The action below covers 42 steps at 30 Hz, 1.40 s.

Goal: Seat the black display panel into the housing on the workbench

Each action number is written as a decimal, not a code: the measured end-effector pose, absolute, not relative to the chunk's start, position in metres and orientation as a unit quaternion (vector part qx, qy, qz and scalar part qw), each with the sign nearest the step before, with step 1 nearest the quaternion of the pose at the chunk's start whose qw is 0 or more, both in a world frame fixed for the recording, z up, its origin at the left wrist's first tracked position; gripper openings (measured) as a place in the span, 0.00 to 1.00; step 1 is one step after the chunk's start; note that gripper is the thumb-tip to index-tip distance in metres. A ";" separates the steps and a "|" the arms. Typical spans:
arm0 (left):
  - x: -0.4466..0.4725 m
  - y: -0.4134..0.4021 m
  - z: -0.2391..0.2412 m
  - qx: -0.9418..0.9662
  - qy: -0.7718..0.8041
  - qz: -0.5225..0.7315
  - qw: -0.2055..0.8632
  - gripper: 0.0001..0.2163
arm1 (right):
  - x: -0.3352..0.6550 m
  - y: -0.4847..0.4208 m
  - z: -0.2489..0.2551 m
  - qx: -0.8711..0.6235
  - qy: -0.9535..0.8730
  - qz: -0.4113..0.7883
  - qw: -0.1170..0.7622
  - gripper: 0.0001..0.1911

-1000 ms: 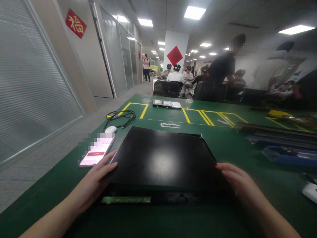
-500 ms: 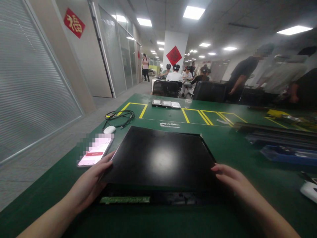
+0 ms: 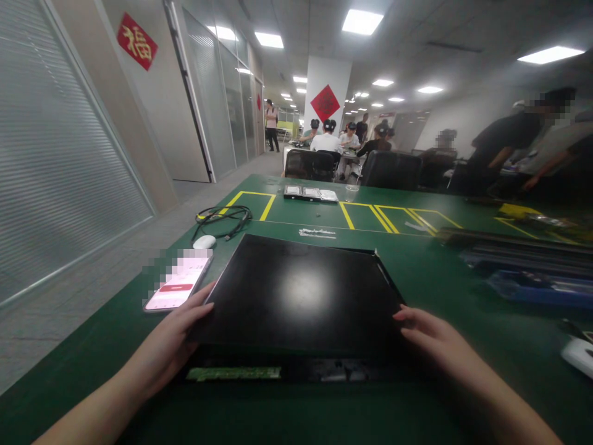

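Observation:
A flat black cover panel (image 3: 301, 290) lies on a low black case whose front edge carries a green label (image 3: 234, 373), on the green table (image 3: 417, 266) right in front of me. My left hand (image 3: 173, 337) grips the panel's near left edge, fingers curled against its side. At the near right edge my right hand (image 3: 433, 340) holds the panel the same way, fingertips on the corner. The panel's far edge sits slightly raised above the case.
A lit phone (image 3: 178, 287), a white mouse (image 3: 204, 241) and a coiled black cable (image 3: 227, 217) lie to the left. Small trays (image 3: 311, 194) sit far across. Long black units (image 3: 519, 250), a blue tray (image 3: 537, 287) and a white object (image 3: 579, 355) are on the right. People stand and sit beyond.
Both hands have crept slightly inward along the panel's near corners; the panel has barely shifted. A person in black in the background has walked to the right.

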<state>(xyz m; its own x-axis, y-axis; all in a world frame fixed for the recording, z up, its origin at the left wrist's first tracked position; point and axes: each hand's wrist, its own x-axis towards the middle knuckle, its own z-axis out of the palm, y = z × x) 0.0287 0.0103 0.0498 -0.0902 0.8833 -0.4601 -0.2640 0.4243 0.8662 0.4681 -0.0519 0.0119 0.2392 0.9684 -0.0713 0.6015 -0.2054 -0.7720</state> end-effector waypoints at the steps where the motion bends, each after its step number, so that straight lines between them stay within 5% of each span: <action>1: 0.028 0.010 0.048 0.272 0.576 0.462 0.617 0.21 | 0.468 -0.052 0.011 -0.722 -0.543 0.286 0.318 0.17; 20: 0.024 0.010 0.041 0.316 0.576 0.441 0.611 0.30 | 0.464 -0.050 0.015 -0.737 -0.537 0.264 0.315 0.16; 42: 0.023 0.010 0.039 0.295 0.570 0.450 0.621 0.26 | 0.464 -0.050 0.012 -0.730 -0.545 0.256 0.323 0.14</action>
